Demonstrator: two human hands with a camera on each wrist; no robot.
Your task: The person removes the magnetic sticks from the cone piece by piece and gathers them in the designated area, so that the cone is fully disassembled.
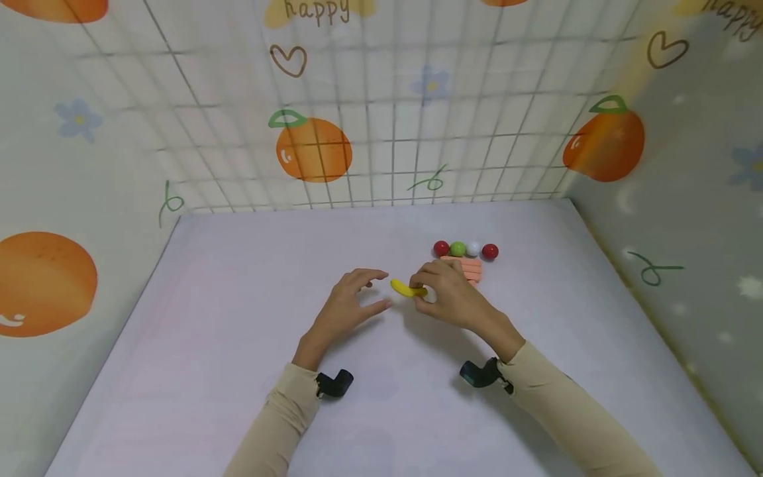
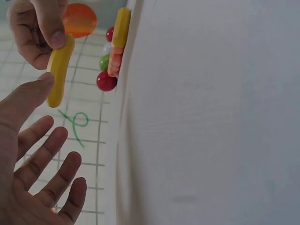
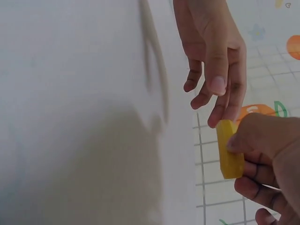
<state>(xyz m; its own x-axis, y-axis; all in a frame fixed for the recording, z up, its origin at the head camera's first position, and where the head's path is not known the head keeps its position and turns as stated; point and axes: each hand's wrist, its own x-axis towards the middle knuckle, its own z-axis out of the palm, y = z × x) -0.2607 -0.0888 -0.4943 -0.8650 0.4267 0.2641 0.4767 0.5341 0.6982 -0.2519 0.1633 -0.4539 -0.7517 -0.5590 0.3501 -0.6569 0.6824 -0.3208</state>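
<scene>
My right hand [image 1: 447, 291] pinches a small yellow toy banana [image 1: 400, 287] between thumb and fingers, above the table. In the right wrist view the banana [image 3: 228, 159] stands on end, its sides faceted. My left hand [image 1: 344, 305] is just left of the banana's free end, thumb and fingers apart, holding nothing. The left wrist view shows its fingers spread below the banana [image 2: 58, 75]; whether the thumb touches it I cannot tell. Behind the right hand lie ribbed salmon-pink pieces [image 1: 471, 268], partly hidden. Another yellow piece [image 2: 122, 28] shows beside them in the left wrist view.
A row of small balls lies behind the pink pieces: a red ball [image 1: 441, 248], a green ball [image 1: 457, 249], a white ball [image 1: 473, 248] and another red ball [image 1: 490, 252]. The pale table [image 1: 238, 265] meets a grid-patterned backdrop [image 1: 381, 119] printed with oranges.
</scene>
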